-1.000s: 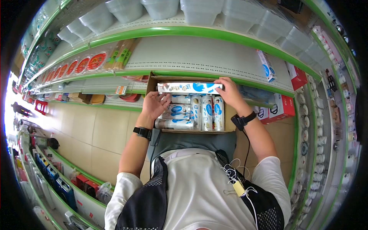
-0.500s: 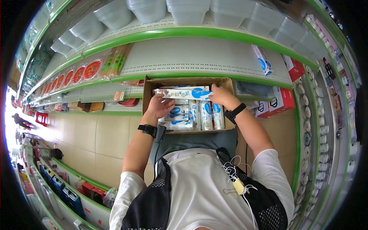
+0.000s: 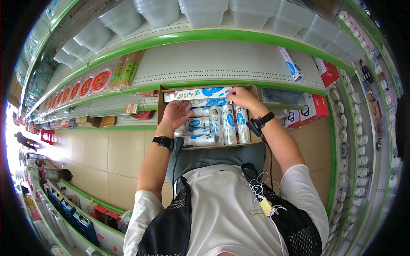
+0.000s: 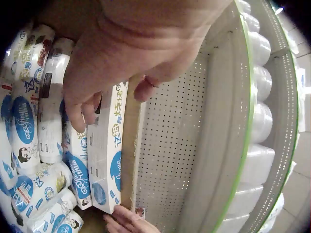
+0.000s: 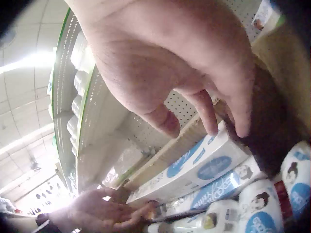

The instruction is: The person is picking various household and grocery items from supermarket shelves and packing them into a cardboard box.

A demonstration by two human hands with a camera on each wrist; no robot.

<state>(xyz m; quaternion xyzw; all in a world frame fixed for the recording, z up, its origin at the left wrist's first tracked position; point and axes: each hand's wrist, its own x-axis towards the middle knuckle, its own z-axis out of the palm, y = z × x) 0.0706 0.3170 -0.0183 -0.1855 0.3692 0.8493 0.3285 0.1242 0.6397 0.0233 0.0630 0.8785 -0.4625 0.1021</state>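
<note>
An opened cardboard box point(image 3: 208, 147) holds several white-and-blue film rolls point(image 3: 229, 123). Along its far side lies a long white carton point(image 3: 197, 94), with a second carton point(image 4: 76, 167) beside it. My right hand point(image 3: 244, 99) touches the right end of the long carton with its fingertips, thumb apart from the fingers in the right wrist view. Near the left end, my left hand point(image 3: 175, 115) hovers palm up with loosely spread fingers; in the left wrist view its thumb is over the box's edge. Whether its fingertips touch the cartons is unclear.
Behind the box stands a green-edged shelf point(image 3: 188, 64) with bundled sticks point(image 3: 127, 70), red-labelled packs point(image 3: 101, 80) and one blue-and-white carton point(image 3: 291, 64). Clear plastic tubs point(image 3: 204, 13) line the shelf above. Red boxes point(image 3: 315, 112) stand at the right.
The long carton, tilted across the box half a second ago, now lies straighter, farther back and more to the left. My right hand has moved left and away from my body with it.
</note>
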